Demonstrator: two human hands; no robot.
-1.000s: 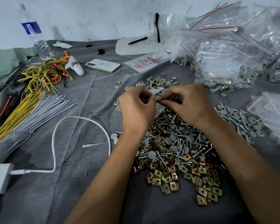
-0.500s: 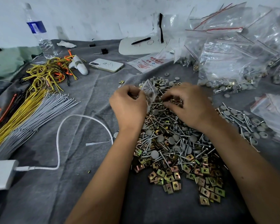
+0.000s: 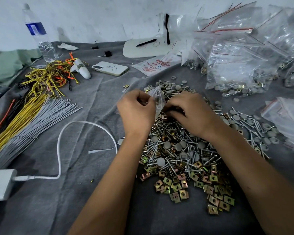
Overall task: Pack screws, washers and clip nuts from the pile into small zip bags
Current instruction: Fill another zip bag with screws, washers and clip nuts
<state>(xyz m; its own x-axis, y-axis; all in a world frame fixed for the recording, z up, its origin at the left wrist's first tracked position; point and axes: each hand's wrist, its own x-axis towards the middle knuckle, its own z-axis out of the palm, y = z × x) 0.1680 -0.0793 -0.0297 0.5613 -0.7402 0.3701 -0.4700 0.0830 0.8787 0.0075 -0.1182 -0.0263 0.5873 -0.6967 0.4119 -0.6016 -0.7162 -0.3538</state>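
Clear zip bag (image 3: 157,100) pinched in left hand (image 3: 136,114), right hand (image 3: 192,114) at pile's (image 3: 182,155) far edge

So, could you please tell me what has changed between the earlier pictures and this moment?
The left hand has drawn apart from the right, lifting the small zip bag it pinches up into view. The right hand has let go of the bag and dropped its fingers into the pile beside the bag's mouth. The phone, cable and filled bags lie as before.
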